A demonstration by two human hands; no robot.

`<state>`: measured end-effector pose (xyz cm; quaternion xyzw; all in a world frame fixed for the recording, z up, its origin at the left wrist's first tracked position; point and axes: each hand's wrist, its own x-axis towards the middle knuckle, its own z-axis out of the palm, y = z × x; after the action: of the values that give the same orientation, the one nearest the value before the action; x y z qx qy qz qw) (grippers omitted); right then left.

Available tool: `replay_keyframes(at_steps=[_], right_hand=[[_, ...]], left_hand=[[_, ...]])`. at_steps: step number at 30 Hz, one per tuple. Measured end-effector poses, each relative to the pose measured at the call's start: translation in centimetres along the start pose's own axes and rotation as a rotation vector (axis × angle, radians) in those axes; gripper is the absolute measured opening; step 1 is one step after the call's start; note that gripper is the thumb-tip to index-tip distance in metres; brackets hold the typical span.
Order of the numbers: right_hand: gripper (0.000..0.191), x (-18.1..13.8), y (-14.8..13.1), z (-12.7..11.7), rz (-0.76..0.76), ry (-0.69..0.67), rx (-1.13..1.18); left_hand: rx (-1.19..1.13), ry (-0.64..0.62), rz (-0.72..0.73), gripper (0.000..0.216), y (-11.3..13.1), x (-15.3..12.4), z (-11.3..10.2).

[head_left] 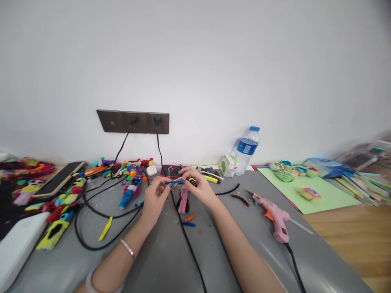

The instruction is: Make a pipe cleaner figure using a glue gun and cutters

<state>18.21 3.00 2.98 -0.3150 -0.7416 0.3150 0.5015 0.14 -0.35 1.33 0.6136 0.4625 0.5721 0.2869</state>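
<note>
Between my hands stretches a short blue pipe cleaner [175,182], raised above the grey table [171,260]. My left hand [156,196] pinches its left end with thumb and finger. At the other end my right hand [199,188] has its thumb and fingers closed on the strip. Just beneath and between the hands lies a pink fuzzy pipe-cleaner piece [183,200] with dark parts at its sides. Closer to me are a small orange piece [190,218] and a blue piece [189,224]. The right fingers partly hide a yellow-and-black item [192,181].
Black cables [186,240] run from wall sockets [133,122] across the table. At right lies a pink glue gun [276,217]. A water bottle [247,150] stands beside a small box [229,165] at the wall. Several pipe-cleaner figures [130,194] and a phone [59,179] are at left.
</note>
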Motion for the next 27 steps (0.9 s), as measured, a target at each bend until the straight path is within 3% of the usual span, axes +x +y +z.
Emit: replay_keyframes(at_steps=[16,22,27], right_hand=[[0.021,-0.06,0.18,-0.13,0.216,-0.079,0.284],[0.022,0.04,-0.10,-0.33,0.205,-0.108,0.270],[0.022,0.00,-0.11,-0.29,0.187,-0.120,0.286]], left_hand=[[0.105,-0.026,0.065,0.009,-0.02,-0.14,-0.01],[0.127,-0.066,0.168,0.007,-0.19,-0.07,-0.04],[0.093,-0.070,0.146,0.006,-0.31,-0.12,-0.03]])
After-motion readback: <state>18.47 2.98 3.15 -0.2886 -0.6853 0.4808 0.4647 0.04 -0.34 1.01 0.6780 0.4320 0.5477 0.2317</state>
